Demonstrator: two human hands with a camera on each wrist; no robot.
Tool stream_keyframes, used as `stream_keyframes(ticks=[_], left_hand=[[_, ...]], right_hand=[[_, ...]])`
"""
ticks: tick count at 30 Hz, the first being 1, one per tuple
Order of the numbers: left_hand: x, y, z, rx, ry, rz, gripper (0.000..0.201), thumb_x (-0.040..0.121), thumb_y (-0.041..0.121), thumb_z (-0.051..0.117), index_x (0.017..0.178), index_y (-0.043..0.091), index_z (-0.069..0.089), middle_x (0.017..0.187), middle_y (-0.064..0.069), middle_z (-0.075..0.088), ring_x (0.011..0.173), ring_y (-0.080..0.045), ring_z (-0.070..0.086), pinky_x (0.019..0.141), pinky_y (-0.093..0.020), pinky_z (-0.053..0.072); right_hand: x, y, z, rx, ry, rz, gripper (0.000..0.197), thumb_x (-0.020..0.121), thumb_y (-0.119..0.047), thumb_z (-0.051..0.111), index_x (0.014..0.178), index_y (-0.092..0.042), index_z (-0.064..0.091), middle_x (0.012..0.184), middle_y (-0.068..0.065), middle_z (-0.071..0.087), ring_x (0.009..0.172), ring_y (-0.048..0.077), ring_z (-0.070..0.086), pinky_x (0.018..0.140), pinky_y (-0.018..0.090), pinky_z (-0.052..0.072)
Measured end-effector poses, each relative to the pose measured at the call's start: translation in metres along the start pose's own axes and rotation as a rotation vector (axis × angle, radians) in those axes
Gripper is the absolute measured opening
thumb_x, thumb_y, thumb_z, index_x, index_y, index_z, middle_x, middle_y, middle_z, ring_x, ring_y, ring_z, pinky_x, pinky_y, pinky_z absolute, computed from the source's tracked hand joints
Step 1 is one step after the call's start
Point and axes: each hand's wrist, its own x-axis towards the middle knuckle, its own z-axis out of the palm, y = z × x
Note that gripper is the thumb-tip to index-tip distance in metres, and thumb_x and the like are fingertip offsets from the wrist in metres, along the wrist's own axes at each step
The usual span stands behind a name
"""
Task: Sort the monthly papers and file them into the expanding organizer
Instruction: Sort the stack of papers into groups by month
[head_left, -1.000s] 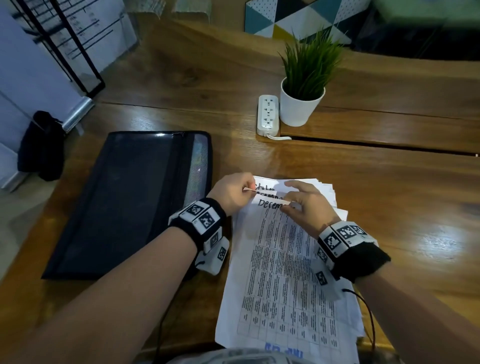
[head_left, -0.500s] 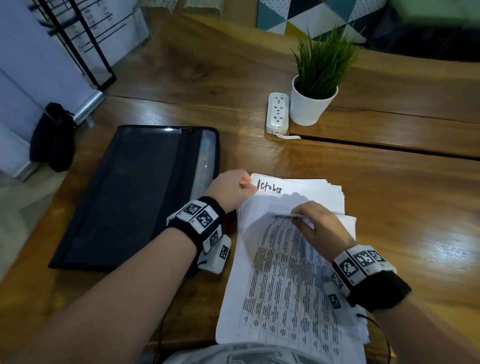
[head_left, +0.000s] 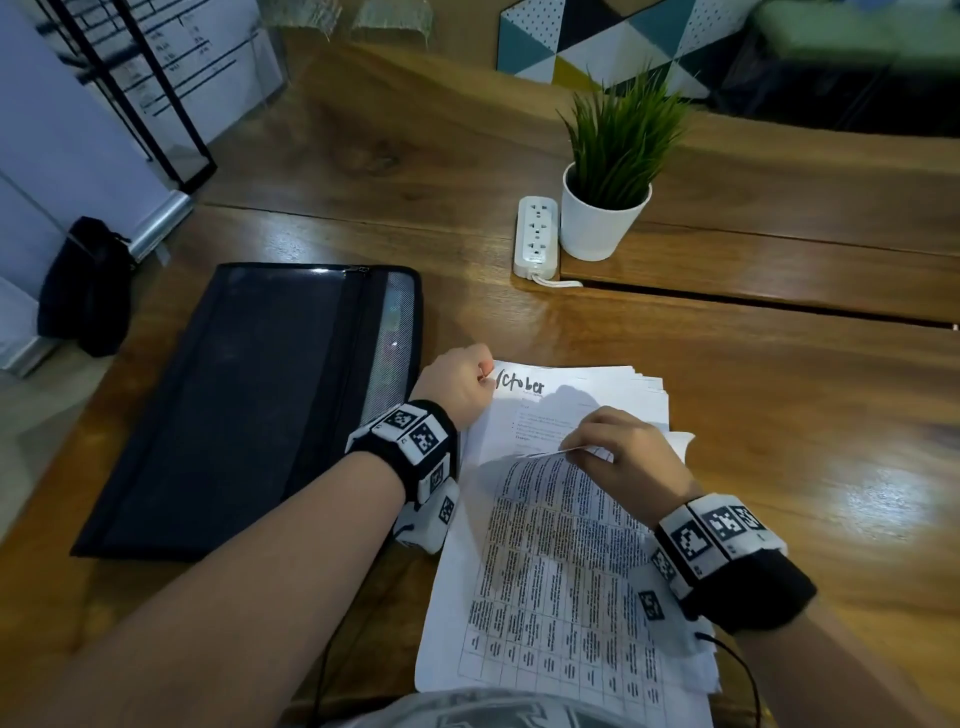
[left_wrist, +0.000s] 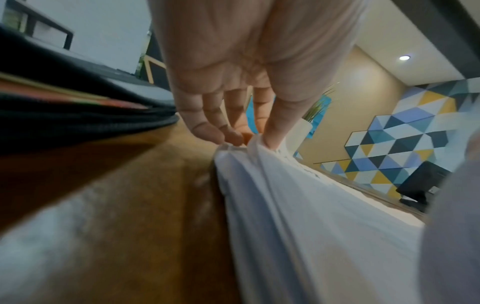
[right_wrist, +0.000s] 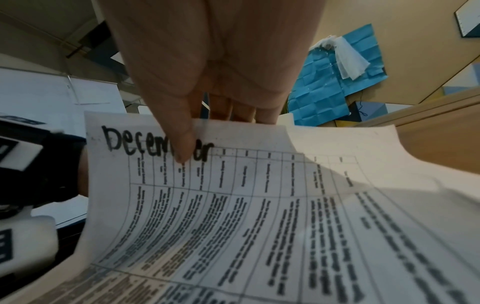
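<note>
A stack of white papers (head_left: 597, 395) lies on the wooden table in front of me. My right hand (head_left: 618, 452) pinches the top edge of the sheet marked "December" (right_wrist: 233, 205), a printed table, and holds it lifted and curled toward me. Beneath it shows a sheet marked "October" (head_left: 519, 385). My left hand (head_left: 460, 384) pinches the stack's far left corner (left_wrist: 241, 146) between thumb and fingertips. The black mesh expanding organizer (head_left: 244, 410) lies flat to the left of the papers, with coloured dividers (left_wrist: 78, 96) showing at its edge.
A white power strip (head_left: 536, 236) and a white pot with a green plant (head_left: 608, 208) stand behind the papers. A raised wooden shelf (head_left: 753, 280) runs along the back right. The table's left edge drops to the floor, where a black bag (head_left: 88, 286) stands.
My right hand has peeled the December sheet back toward me, uncovering the October heading. The left hand stays at the stack's corner. The head view shifted slightly.
</note>
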Motion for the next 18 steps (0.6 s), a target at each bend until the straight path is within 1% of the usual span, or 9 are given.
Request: stream_keyframes(ticks=[1,3,5,6,8,10,13,16,18], left_hand=[[-0.001,0.001,-0.001,-0.033,0.011,0.018,0.003,0.089,0.016,0.054,0.088,0.015,0.051,0.091,-0.008,0.061,0.085,-0.028,0.058,0.074,-0.035,0.045],[-0.003,0.003,-0.004,-0.178,0.016,0.025,0.011,0.089,0.014,0.058,0.082,0.016,0.049,0.091,-0.007,0.063,0.088,-0.026,0.060,0.077,-0.036,0.047],[-0.005,0.007,-0.010,-0.395,0.020,-0.005,0.022,0.084,0.005,0.064,0.078,0.019,0.048,0.093,-0.006,0.061,0.092,-0.023,0.062,0.076,-0.030,0.049],[-0.008,0.009,-0.013,-0.514,0.012,-0.031,0.027,0.081,0.000,0.067,0.079,0.019,0.048,0.093,-0.007,0.061,0.090,-0.022,0.063,0.074,-0.026,0.050],[-0.013,0.014,-0.016,-0.696,-0.033,-0.064,0.033,0.075,-0.007,0.072,0.087,0.013,0.049,0.090,-0.007,0.063,0.079,-0.013,0.065,0.063,-0.018,0.053],[-0.015,0.017,-0.018,-0.752,-0.072,-0.070,0.039,0.071,-0.009,0.075,0.096,0.008,0.051,0.086,-0.004,0.065,0.069,-0.004,0.065,0.057,-0.013,0.050],[-0.015,0.017,-0.017,-0.752,-0.103,-0.077,0.039,0.068,-0.006,0.078,0.100,0.004,0.058,0.085,-0.002,0.068,0.066,0.000,0.066,0.060,-0.013,0.050],[-0.016,0.013,-0.017,-0.784,-0.121,-0.123,0.027,0.073,-0.003,0.075,0.096,0.005,0.064,0.085,-0.004,0.069,0.068,-0.005,0.066,0.059,-0.012,0.050],[-0.018,0.008,-0.017,-0.787,-0.171,-0.144,0.016,0.080,-0.002,0.068,0.092,0.008,0.067,0.086,-0.004,0.070,0.072,-0.008,0.065,0.058,-0.013,0.049]], right_hand=[[0.000,0.000,-0.001,-0.004,0.013,0.009,0.011,0.076,-0.004,0.071,0.083,-0.011,0.074,0.085,0.005,0.064,0.082,0.023,0.061,0.075,0.031,0.048],[0.000,0.002,-0.004,-0.019,0.045,0.036,0.011,0.077,-0.005,0.071,0.085,-0.011,0.074,0.095,0.007,0.063,0.092,0.025,0.059,0.082,0.028,0.043],[0.001,0.003,-0.009,-0.045,0.056,0.062,0.009,0.080,-0.008,0.069,0.086,-0.012,0.074,0.115,0.009,0.058,0.111,0.025,0.051,0.093,0.026,0.035],[0.002,0.004,-0.011,-0.052,0.048,0.069,0.009,0.081,-0.010,0.067,0.087,-0.013,0.074,0.126,0.007,0.053,0.120,0.023,0.045,0.098,0.025,0.031],[0.005,0.002,-0.015,-0.056,0.020,0.060,0.010,0.083,-0.011,0.065,0.087,-0.014,0.073,0.139,0.003,0.043,0.130,0.018,0.036,0.104,0.025,0.025],[0.008,-0.002,-0.016,-0.066,0.000,0.028,0.011,0.083,-0.010,0.065,0.089,-0.014,0.073,0.141,0.001,0.042,0.131,0.017,0.035,0.106,0.027,0.026],[0.011,-0.005,-0.016,-0.091,0.008,0.001,0.010,0.082,-0.009,0.066,0.087,-0.014,0.073,0.132,0.003,0.052,0.124,0.021,0.045,0.103,0.031,0.034],[0.010,-0.005,-0.015,-0.094,0.007,-0.002,0.012,0.083,-0.009,0.065,0.088,-0.016,0.073,0.129,0.002,0.055,0.126,0.019,0.045,0.103,0.028,0.032],[0.006,-0.005,-0.013,-0.091,-0.010,-0.008,0.013,0.083,-0.009,0.066,0.088,-0.017,0.073,0.126,0.003,0.058,0.121,0.019,0.050,0.101,0.032,0.039]])
